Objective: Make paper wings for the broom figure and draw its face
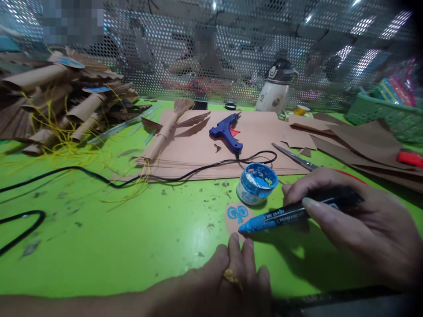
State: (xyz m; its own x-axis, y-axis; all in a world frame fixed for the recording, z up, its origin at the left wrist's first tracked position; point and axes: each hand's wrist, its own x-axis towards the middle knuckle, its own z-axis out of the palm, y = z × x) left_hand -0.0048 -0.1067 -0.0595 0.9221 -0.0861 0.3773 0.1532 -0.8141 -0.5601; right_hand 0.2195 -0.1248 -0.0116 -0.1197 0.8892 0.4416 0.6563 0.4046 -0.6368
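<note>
My right hand [357,220] grips a black permanent marker [297,214] whose tip end is coated in blue paint. That tip touches a small round brown paper piece [231,225], which bears two blue ringed eye shapes and a blue mark between them. With fingers stretched out, my left hand [234,268] presses its fingertips on the paper's near edge; a gold ring is on one finger. Just beyond the paper stands an open jar of blue paint [253,189], its inside smeared blue and white.
A blue glue gun [228,132] and a folded paper bird [168,127] lie on stacked brown sheets [261,125]. Scissors [294,157] rest beside them. Left are piled paper birds [66,97] with yellow strings. A black cord [109,181] crosses the green table. A flask [276,90] and green basket [373,110] stand behind.
</note>
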